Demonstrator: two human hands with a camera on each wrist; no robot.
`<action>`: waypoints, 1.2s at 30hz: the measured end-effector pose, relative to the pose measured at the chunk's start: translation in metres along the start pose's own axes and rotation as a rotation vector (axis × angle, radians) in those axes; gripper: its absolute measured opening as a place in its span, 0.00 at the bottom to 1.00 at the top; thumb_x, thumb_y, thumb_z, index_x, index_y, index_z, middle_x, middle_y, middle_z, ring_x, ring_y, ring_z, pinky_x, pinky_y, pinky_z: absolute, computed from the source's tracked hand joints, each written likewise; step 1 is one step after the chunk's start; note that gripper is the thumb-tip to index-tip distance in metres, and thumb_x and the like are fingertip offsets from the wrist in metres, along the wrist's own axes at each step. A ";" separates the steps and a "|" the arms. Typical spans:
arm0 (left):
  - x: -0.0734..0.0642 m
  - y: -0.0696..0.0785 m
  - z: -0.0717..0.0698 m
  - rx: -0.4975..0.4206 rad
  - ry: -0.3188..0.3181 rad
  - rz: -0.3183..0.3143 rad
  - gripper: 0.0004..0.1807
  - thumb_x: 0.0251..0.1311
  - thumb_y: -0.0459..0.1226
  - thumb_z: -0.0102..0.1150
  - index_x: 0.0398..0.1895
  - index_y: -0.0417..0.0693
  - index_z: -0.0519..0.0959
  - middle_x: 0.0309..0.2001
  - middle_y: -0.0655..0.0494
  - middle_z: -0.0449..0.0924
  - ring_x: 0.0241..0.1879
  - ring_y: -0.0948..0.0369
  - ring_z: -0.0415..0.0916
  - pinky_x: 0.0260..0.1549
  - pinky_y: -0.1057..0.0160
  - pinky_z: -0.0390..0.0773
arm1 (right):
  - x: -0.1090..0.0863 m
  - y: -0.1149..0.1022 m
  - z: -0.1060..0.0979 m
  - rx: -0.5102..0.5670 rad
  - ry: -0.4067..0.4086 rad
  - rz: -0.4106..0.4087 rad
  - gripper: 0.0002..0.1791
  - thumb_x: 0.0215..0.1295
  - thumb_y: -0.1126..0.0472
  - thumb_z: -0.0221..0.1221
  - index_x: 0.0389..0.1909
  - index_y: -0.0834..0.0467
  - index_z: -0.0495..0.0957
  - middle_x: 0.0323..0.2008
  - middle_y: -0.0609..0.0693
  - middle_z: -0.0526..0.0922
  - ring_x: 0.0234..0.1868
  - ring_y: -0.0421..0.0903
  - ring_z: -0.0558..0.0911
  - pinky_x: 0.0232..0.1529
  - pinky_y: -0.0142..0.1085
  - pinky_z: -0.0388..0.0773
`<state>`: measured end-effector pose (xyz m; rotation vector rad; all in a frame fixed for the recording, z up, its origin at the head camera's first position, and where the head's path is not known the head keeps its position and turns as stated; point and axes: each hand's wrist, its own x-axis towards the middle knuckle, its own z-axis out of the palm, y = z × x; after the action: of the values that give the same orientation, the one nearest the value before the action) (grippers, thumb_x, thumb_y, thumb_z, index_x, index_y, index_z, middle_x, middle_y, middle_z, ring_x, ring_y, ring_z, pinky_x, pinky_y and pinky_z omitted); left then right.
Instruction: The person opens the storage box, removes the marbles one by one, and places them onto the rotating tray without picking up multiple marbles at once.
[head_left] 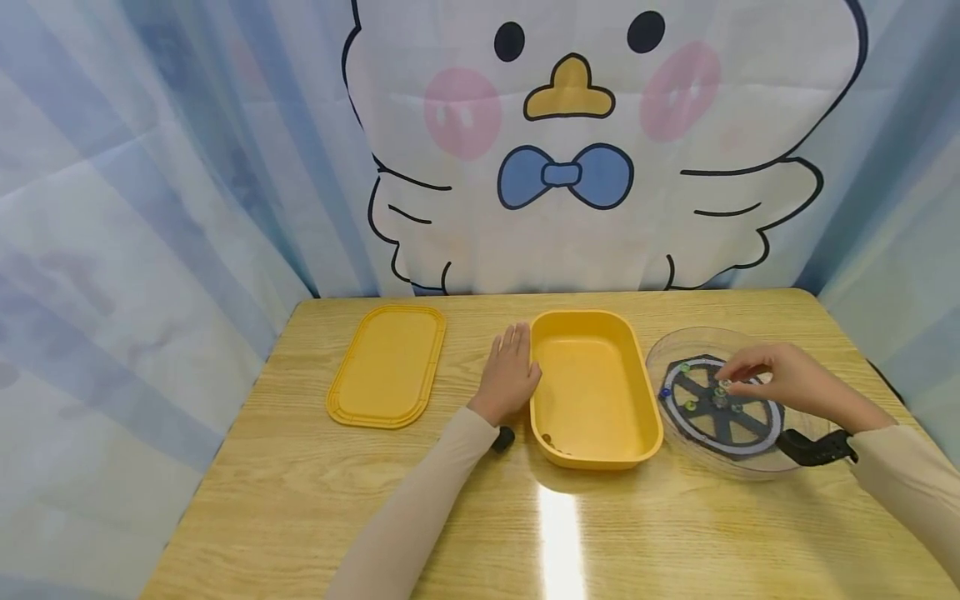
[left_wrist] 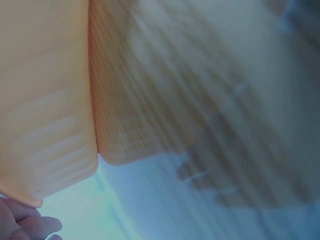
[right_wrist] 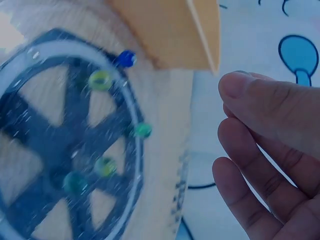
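My left hand (head_left: 510, 375) lies with its fingers straight along the left side of a deep yellow plastic box (head_left: 592, 400). In the left wrist view, its fingertips (left_wrist: 40, 225) are right at the box's rim. Over a clear round dish (head_left: 693, 337) at the right, my right hand (head_left: 783, 379) pinches a small pale green glass marble (head_left: 723, 384) between thumb and fingertips. A dark wheel pattern (right_wrist: 40, 140) shows through the dish. Blue (right_wrist: 126, 58), green (right_wrist: 143, 130) and yellow-green marbles (right_wrist: 100, 80) lie on it. The right wrist view mostly hides the pinched marble.
A flat yellow lid (head_left: 386, 367) lies left of my left hand. Some small brownish bits (head_left: 547, 439) sit in the box's near left corner. The wooden table (head_left: 300, 500) ends at the back against a curtain (head_left: 465, 225) with a cartoon bird.
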<state>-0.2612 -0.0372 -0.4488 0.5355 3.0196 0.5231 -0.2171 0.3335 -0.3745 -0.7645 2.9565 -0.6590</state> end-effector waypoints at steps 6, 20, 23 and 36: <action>0.000 0.000 0.000 0.002 0.009 0.008 0.34 0.71 0.43 0.34 0.74 0.39 0.41 0.75 0.44 0.44 0.75 0.51 0.40 0.73 0.52 0.42 | -0.022 0.025 0.007 0.023 0.023 0.030 0.10 0.49 0.66 0.68 0.35 0.56 0.85 0.32 0.46 0.84 0.30 0.25 0.77 0.30 0.27 0.79; 0.000 0.001 0.001 0.000 0.010 0.009 0.34 0.71 0.43 0.35 0.74 0.39 0.41 0.75 0.44 0.44 0.75 0.51 0.40 0.73 0.52 0.42 | -0.041 0.049 0.025 0.058 -0.026 0.095 0.09 0.49 0.68 0.67 0.33 0.56 0.84 0.31 0.47 0.84 0.28 0.25 0.77 0.28 0.26 0.78; 0.000 0.000 0.001 -0.006 0.004 0.008 0.34 0.71 0.43 0.34 0.74 0.39 0.40 0.75 0.44 0.44 0.75 0.51 0.40 0.74 0.52 0.42 | -0.041 0.052 0.027 0.056 -0.062 0.118 0.09 0.49 0.69 0.66 0.34 0.57 0.85 0.31 0.49 0.84 0.29 0.27 0.78 0.29 0.25 0.78; -0.001 0.001 -0.001 -0.010 -0.003 -0.001 0.34 0.71 0.43 0.34 0.74 0.40 0.39 0.75 0.45 0.43 0.75 0.52 0.39 0.74 0.53 0.40 | -0.041 0.057 0.036 0.030 -0.112 0.153 0.09 0.48 0.70 0.66 0.32 0.59 0.84 0.32 0.52 0.85 0.29 0.31 0.79 0.29 0.25 0.78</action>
<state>-0.2598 -0.0372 -0.4479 0.5344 3.0127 0.5366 -0.2027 0.3840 -0.4336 -0.5468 2.8594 -0.6272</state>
